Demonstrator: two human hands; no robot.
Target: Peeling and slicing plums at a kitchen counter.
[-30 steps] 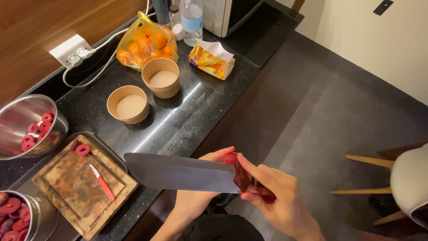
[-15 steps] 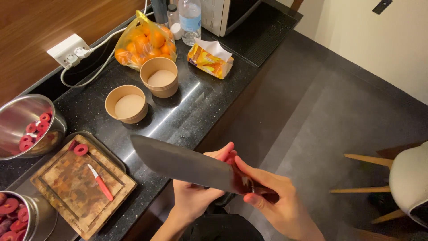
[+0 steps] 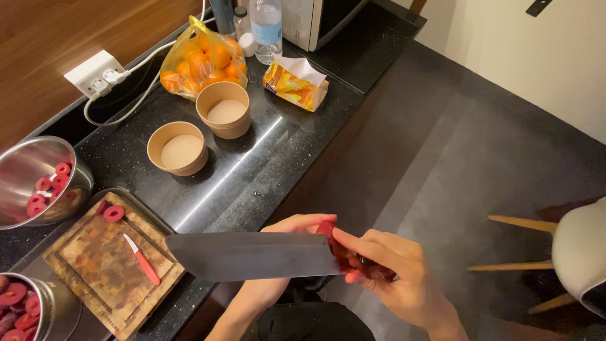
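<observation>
Low in the middle of the frame, the right hand point(image 3: 394, 278) is clamped around the dark red handle of a broad cleaver point(image 3: 252, 256), whose flat grey blade stretches leftward and lies level over the edge of the black counter point(image 3: 278, 151). The left hand point(image 3: 284, 252) sits behind the blade, its fingers curled over the spine near the handle, touching the metal; the blade hides its palm. At lower left, a wooden cutting board point(image 3: 101, 268) rests in a tray, with a small red-handled knife point(image 3: 142, 259) lying on it and a red fruit ring point(image 3: 113, 213) at its upper corner. A steel bowl point(image 3: 31, 180) at the left edge holds more red rings, and another steel container point(image 3: 25, 309) of red slices fills the bottom left corner. Two empty paper bowls point(image 3: 180, 148) stand mid-counter, and a yellow bag of oranges point(image 3: 199, 60) sits at the upper left of centre.
</observation>
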